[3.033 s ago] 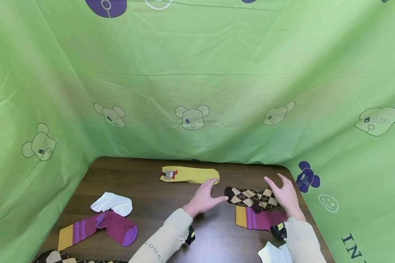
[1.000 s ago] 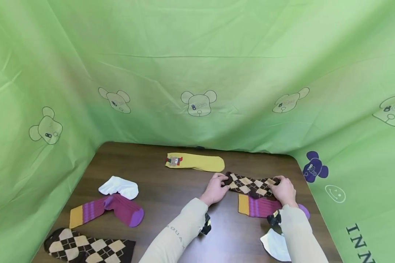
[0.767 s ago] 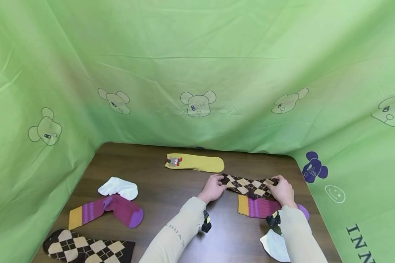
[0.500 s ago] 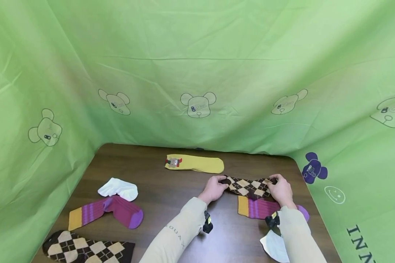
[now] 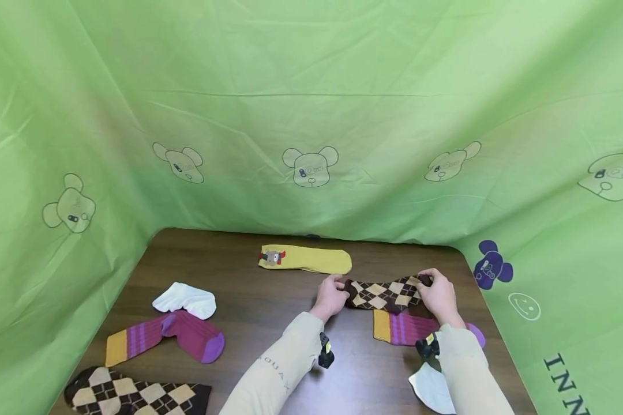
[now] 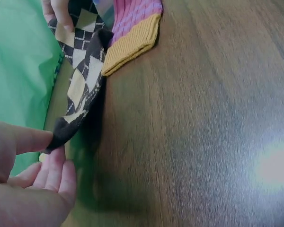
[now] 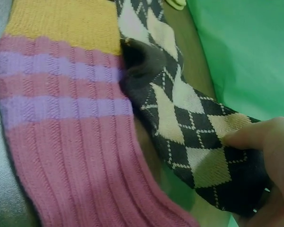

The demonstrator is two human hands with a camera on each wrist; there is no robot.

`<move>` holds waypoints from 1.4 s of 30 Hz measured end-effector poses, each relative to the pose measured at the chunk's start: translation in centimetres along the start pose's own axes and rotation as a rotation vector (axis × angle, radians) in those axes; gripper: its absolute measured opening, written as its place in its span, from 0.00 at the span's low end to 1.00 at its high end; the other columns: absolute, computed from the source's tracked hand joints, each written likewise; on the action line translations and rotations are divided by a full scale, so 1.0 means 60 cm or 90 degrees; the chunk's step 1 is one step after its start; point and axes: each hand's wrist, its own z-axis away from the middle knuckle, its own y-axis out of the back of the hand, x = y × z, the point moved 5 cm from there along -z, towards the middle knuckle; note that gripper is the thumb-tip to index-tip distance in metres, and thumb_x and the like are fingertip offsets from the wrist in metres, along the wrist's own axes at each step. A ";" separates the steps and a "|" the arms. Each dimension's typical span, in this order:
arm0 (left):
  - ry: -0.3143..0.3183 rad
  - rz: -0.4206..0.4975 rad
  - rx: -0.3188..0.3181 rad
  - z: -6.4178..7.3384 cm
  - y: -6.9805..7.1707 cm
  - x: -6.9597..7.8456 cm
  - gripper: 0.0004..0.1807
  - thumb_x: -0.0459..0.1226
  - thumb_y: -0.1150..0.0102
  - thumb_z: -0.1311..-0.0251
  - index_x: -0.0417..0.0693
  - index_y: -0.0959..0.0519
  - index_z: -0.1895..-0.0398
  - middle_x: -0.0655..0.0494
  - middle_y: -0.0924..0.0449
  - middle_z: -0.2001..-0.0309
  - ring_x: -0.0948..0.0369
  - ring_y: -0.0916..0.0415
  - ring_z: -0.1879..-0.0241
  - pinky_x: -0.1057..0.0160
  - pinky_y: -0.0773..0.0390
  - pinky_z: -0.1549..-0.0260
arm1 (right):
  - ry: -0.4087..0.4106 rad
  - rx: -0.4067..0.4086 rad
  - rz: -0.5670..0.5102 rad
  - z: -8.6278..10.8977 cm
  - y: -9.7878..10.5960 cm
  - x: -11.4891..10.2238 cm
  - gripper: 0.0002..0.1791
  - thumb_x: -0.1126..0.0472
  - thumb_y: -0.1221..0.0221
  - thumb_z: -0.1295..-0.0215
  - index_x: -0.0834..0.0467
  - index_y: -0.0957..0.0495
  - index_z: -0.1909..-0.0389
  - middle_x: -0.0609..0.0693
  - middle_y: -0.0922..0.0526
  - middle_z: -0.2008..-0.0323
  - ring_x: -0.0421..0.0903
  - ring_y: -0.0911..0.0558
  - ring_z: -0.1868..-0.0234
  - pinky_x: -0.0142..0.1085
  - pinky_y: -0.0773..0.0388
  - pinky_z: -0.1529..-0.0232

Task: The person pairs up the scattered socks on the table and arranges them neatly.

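- Pinching one dark end of the argyle sock (image 5: 380,295) between thumb and fingers of the left hand (image 5: 329,298).
- Gripping the opposite end with the right hand (image 5: 441,295).
- Held lengthwise between both hands over the table (image 5: 254,311) — just beyond the purple striped sock (image 5: 409,328), near the yellow sock (image 5: 314,259).

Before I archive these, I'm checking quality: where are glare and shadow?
Left wrist: white glare on the brown wood-grain table, lower right, dark shadow beside the brown argyle knit sock; head: softer sheen on the table between the cream sleeves; right wrist: greyish table sheen, far left.
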 end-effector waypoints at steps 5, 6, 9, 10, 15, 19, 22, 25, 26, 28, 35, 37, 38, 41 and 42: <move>0.003 -0.024 -0.009 0.000 0.011 -0.001 0.23 0.22 0.37 0.50 0.34 0.17 0.46 0.53 0.14 0.66 0.58 0.18 0.60 0.60 0.21 0.53 | 0.019 0.015 -0.009 -0.003 0.006 -0.008 0.15 0.67 0.35 0.41 0.66 0.21 0.53 0.69 0.16 0.56 0.70 0.19 0.55 0.59 0.27 0.53; 0.004 -0.026 -0.009 -0.001 0.013 -0.002 0.22 0.23 0.38 0.49 0.35 0.16 0.47 0.54 0.15 0.66 0.59 0.18 0.61 0.61 0.21 0.54 | 0.021 0.017 -0.011 -0.003 0.007 -0.009 0.15 0.67 0.35 0.41 0.66 0.21 0.53 0.69 0.16 0.56 0.70 0.19 0.55 0.59 0.27 0.53; 0.001 -0.034 -0.007 -0.003 0.017 0.000 0.19 0.24 0.38 0.48 0.37 0.14 0.51 0.56 0.16 0.67 0.62 0.20 0.63 0.63 0.21 0.57 | 0.026 0.017 -0.015 -0.004 0.009 -0.013 0.15 0.67 0.35 0.41 0.67 0.21 0.54 0.69 0.16 0.57 0.70 0.19 0.56 0.59 0.27 0.52; -0.001 -0.035 -0.006 -0.004 0.019 0.001 0.18 0.24 0.38 0.48 0.38 0.14 0.52 0.56 0.16 0.67 0.62 0.21 0.63 0.63 0.22 0.57 | 0.027 0.017 -0.017 -0.004 0.010 -0.014 0.15 0.68 0.34 0.41 0.67 0.21 0.54 0.69 0.16 0.57 0.70 0.19 0.55 0.59 0.27 0.52; 0.003 -0.011 -0.007 -0.008 0.024 0.005 0.15 0.26 0.39 0.45 0.38 0.13 0.54 0.56 0.16 0.68 0.63 0.22 0.65 0.63 0.22 0.59 | 0.025 0.011 -0.021 -0.006 0.012 -0.016 0.14 0.68 0.34 0.39 0.68 0.21 0.53 0.70 0.16 0.57 0.70 0.20 0.54 0.59 0.27 0.50; 0.008 0.001 -0.007 -0.011 0.027 0.005 0.12 0.28 0.38 0.43 0.40 0.12 0.56 0.57 0.16 0.68 0.64 0.22 0.66 0.64 0.23 0.60 | 0.028 0.015 -0.025 -0.008 0.014 -0.017 0.14 0.68 0.34 0.39 0.67 0.20 0.53 0.69 0.16 0.57 0.70 0.19 0.54 0.59 0.27 0.50; 0.002 0.003 -0.003 -0.013 0.032 0.006 0.10 0.29 0.37 0.42 0.40 0.12 0.58 0.56 0.15 0.66 0.62 0.21 0.63 0.62 0.23 0.58 | 0.032 0.020 -0.028 -0.009 0.016 -0.018 0.14 0.68 0.34 0.39 0.67 0.20 0.53 0.69 0.16 0.58 0.69 0.19 0.55 0.59 0.27 0.50; -0.004 0.005 0.000 -0.013 0.037 0.008 0.09 0.30 0.37 0.42 0.40 0.12 0.59 0.54 0.14 0.63 0.58 0.20 0.58 0.60 0.23 0.54 | 0.033 0.020 -0.033 -0.010 0.017 -0.018 0.14 0.68 0.34 0.40 0.67 0.20 0.53 0.69 0.16 0.58 0.69 0.19 0.56 0.58 0.27 0.51; -0.004 0.004 0.000 -0.013 0.039 0.007 0.09 0.31 0.37 0.42 0.41 0.12 0.59 0.54 0.14 0.62 0.58 0.21 0.57 0.60 0.24 0.52 | 0.032 0.018 -0.035 -0.010 0.017 -0.019 0.14 0.68 0.34 0.39 0.67 0.20 0.53 0.69 0.16 0.58 0.68 0.19 0.56 0.58 0.27 0.51; -0.001 0.003 -0.002 -0.013 0.041 0.007 0.09 0.31 0.37 0.41 0.41 0.12 0.60 0.54 0.14 0.61 0.57 0.21 0.55 0.59 0.25 0.51 | 0.033 0.013 -0.035 -0.010 0.017 -0.019 0.15 0.67 0.34 0.39 0.67 0.20 0.52 0.69 0.16 0.57 0.69 0.19 0.55 0.58 0.27 0.51; 0.003 -0.001 -0.002 -0.011 0.051 0.006 0.08 0.32 0.37 0.42 0.42 0.12 0.62 0.54 0.14 0.61 0.58 0.21 0.56 0.60 0.24 0.53 | 0.044 0.010 -0.038 -0.010 0.014 -0.024 0.15 0.66 0.34 0.38 0.67 0.20 0.52 0.68 0.16 0.57 0.68 0.18 0.56 0.58 0.26 0.52; 0.005 0.001 0.000 -0.011 0.054 0.006 0.07 0.32 0.38 0.42 0.42 0.12 0.63 0.54 0.14 0.61 0.59 0.22 0.58 0.60 0.24 0.54 | 0.048 0.011 -0.040 -0.012 0.013 -0.025 0.14 0.66 0.34 0.38 0.67 0.19 0.53 0.68 0.15 0.57 0.68 0.18 0.56 0.57 0.25 0.53; 0.007 0.002 0.001 -0.011 0.056 0.006 0.07 0.33 0.38 0.43 0.43 0.12 0.64 0.54 0.14 0.61 0.59 0.22 0.58 0.60 0.24 0.55 | 0.049 0.011 -0.042 -0.012 0.013 -0.025 0.14 0.66 0.34 0.38 0.67 0.19 0.53 0.68 0.15 0.58 0.67 0.18 0.56 0.57 0.25 0.53; 0.013 0.009 0.003 -0.011 0.060 0.005 0.07 0.33 0.38 0.43 0.43 0.12 0.65 0.54 0.14 0.62 0.59 0.23 0.60 0.59 0.25 0.55 | 0.048 0.007 -0.044 -0.014 0.012 -0.026 0.13 0.66 0.34 0.38 0.66 0.19 0.54 0.67 0.15 0.57 0.66 0.18 0.56 0.57 0.25 0.53; 0.015 0.013 0.003 -0.011 0.062 0.005 0.07 0.33 0.38 0.43 0.43 0.12 0.66 0.54 0.14 0.62 0.59 0.23 0.60 0.59 0.25 0.55 | 0.047 0.005 -0.045 -0.015 0.013 -0.026 0.13 0.66 0.34 0.38 0.67 0.19 0.53 0.67 0.15 0.57 0.66 0.18 0.56 0.56 0.25 0.53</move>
